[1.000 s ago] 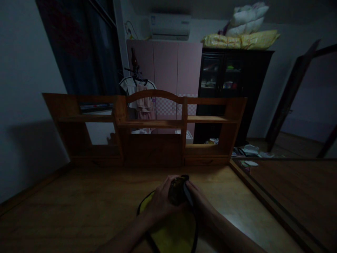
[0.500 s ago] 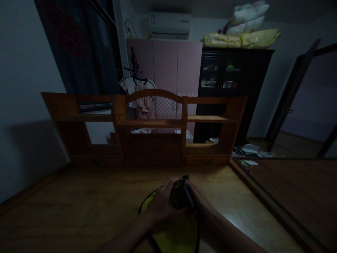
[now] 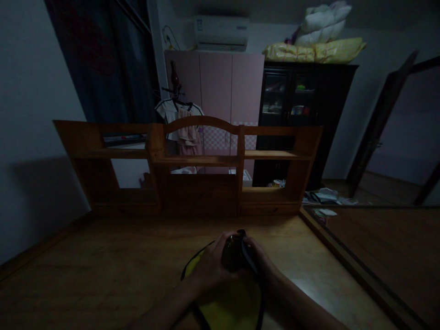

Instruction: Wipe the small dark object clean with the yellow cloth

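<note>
Over the yellow cloth [image 3: 227, 307], both hands closed around perhaps a dark pouch [image 3: 233, 252]

Both forearms angled inward, left grip [image 3: 211, 266] and right grip [image 3: 261, 263] curled together

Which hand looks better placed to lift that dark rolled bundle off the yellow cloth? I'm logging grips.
Probably the left hand: it wraps over the dark bundle from the side, while the right hand pinches only its far edge. It is too dark to be sure.
</note>
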`<state>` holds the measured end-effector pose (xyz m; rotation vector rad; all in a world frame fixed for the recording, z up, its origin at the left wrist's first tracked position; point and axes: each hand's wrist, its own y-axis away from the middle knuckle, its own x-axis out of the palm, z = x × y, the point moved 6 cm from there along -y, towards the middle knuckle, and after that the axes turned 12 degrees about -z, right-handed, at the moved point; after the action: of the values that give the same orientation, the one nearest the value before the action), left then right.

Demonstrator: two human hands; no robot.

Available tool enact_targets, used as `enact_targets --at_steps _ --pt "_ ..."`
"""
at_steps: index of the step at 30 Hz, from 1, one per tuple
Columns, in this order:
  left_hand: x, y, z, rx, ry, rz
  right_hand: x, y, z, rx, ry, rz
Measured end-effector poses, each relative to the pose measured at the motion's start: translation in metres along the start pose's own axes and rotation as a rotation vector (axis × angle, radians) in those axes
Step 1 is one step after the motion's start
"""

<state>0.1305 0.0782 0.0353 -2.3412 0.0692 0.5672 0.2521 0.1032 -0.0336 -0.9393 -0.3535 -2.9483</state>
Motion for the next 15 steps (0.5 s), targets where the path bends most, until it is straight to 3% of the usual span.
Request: enact_targets --at_steps 3,8,15 --pt "0.001 0.000 0.001 0.000 -0.016 0.024 -0.003 -0.001 -0.002 0.046 -0.014 -0.026" --pt "0.001 0.000 -0.001 0.022 -0.038 0.054 -0.006 -0.003 0.002 -0.043 -0.014 -0.009" --pt "0.001 0.001 0.003 -0.024 -0.023 0.026 0.006 0.007 0.014 -0.035 0.028 -0.023"
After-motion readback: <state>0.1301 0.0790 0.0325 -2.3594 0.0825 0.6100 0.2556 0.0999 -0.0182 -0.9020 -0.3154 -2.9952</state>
